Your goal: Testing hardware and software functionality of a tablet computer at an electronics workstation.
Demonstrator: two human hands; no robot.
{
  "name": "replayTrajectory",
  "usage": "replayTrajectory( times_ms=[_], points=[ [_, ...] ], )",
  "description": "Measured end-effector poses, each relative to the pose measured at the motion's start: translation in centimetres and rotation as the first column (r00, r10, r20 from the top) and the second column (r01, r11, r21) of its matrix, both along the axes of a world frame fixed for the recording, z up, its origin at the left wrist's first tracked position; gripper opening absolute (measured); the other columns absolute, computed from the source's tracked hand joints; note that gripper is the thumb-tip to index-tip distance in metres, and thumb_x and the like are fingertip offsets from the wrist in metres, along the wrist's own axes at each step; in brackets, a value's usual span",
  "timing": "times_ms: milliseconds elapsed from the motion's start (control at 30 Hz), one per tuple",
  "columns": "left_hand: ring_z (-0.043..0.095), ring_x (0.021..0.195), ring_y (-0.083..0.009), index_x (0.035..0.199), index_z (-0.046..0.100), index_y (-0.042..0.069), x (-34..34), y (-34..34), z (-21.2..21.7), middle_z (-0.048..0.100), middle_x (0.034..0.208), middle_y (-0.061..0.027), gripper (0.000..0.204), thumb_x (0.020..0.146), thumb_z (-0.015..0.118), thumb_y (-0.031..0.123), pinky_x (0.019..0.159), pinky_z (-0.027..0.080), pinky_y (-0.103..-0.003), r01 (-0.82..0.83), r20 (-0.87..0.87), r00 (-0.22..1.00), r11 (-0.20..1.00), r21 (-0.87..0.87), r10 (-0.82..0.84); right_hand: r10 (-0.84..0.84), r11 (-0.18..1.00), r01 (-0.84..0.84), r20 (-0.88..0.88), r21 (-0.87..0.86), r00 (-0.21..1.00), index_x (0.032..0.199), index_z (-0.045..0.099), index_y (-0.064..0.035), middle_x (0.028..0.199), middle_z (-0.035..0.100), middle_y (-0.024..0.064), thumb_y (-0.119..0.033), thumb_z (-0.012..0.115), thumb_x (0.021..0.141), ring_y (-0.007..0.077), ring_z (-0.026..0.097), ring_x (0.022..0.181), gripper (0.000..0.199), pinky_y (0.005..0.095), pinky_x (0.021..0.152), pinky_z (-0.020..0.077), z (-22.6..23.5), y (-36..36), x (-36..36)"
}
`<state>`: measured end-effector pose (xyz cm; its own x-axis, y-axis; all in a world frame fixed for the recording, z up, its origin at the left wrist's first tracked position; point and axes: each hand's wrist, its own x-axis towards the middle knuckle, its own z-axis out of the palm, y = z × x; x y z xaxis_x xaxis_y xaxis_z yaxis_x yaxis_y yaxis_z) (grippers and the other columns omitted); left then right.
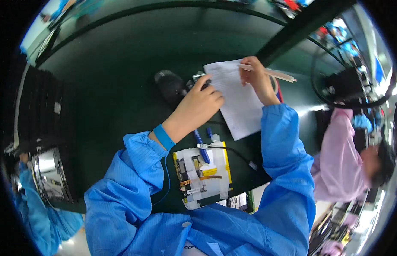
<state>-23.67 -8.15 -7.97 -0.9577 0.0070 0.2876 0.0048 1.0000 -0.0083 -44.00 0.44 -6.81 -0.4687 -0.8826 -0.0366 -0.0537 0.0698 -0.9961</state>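
A black ridged tray [40, 106] stood at the far left of the dark green bench [113, 55], with a shiny metal reel [49, 175] just below it. Further right, a black cylinder [169, 85] lay on the bench. The left hand [200, 104], a blue wristband [164, 136] on its wrist, was curled with its fingers pressing the left edge of a white sheet [237, 102] and touching a small metal part [199, 78] beside the cylinder; whether it gripped anything could not be told. Below that hand lay a flat device [202, 175] covered in white, yellow and tan tape, with a blue clip [202, 151] and a black cable [232, 151] at its upper edge. The sheet lay tilted on the bench between the two hands. The right hand [256, 77] rested on the sheet's top right corner, fingers closed narrowly on a pale pen [275, 74]. At the far right, a person in pink [343, 162] sat well apart.
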Motion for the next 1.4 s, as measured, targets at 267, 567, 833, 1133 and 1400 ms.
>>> replayTrajectory(
  times_ms=[267,567,833,1133,1400],
  points=[
    [0.054,0.101,-0.0143,0.102,0.061,0.008,1.9,-0.1,-1.9,0.059,0.105,-0.0018,0.024,0.079,0.054,0.011,0.107,0.027,-0.043,-0.030,-0.089,0.996,0.999,-0.024,0.028,-0.016,0.992,0.018,-0.011,0.123,1.000,0.090,0.055,-0.0052,0.075,0.054,0.0047,-0.023,0.049,0.089,0.0095,0.049,0.063,0.019,0.0217,0.058,0.0405,-1.4,-2.2,3.8],
    [0.055,0.086,-0.0121,0.098,0.065,0.008,1.3,-0.3,-1.0,0.062,0.101,-0.0012,0.025,0.075,0.056,0.010,0.106,0.029,-0.043,-0.046,-0.088,0.995,0.994,0.104,0.055,-0.086,0.993,0.104,-0.255,0.061,0.963,0.073,0.052,-0.0027,0.061,0.056,0.0040,-0.015,0.057,0.088,0.0045,0.046,0.047,0.020,0.0191,0.040,0.0335,-2.5,-1.2,3.4],
    [0.055,0.084,-0.0115,0.098,0.067,0.009,1.1,0.0,-1.4,0.062,0.101,-0.0004,0.026,0.074,0.057,0.011,0.106,0.031,-0.044,-0.076,-0.104,0.991,0.995,0.070,0.083,-0.062,0.998,0.051,-0.365,-0.040,0.929,0.065,0.046,-0.0039,0.055,0.050,0.0011,-0.008,0.058,0.084,0.0032,0.047,0.052,0.023,0.0196,0.045,0.0355,-3.2,-0.9,2.9],
    [0.055,0.085,-0.0108,0.096,0.068,0.012,1.3,0.1,-1.9,0.064,0.100,0.0015,0.023,0.075,0.060,0.012,0.105,0.032,-0.044,-0.111,-0.131,0.983,0.987,0.118,0.127,-0.032,0.999,0.030,-0.412,-0.011,0.911,0.064,0.044,-0.0030,0.053,0.047,0.0005,-0.006,0.055,0.083,0.0037,0.046,0.051,0.023,0.0195,0.045,0.0347,-3.3,-0.9,3.0],
    [0.055,0.084,-0.0109,0.096,0.068,0.012,1.2,0.1,-2.0,0.064,0.100,0.0020,0.022,0.075,0.060,0.012,0.105,0.033,-0.044,-0.112,-0.150,0.980,0.988,0.110,0.128,-0.030,0.997,-0.001,-0.419,-0.072,0.908,0.064,0.047,-0.0072,0.052,0.043,-0.0008,-0.014,0.057,0.085,0.0035,0.039,0.044,0.024,0.0178,0.041,0.0320,-3.7,-1.0,2.8]
  ],
)
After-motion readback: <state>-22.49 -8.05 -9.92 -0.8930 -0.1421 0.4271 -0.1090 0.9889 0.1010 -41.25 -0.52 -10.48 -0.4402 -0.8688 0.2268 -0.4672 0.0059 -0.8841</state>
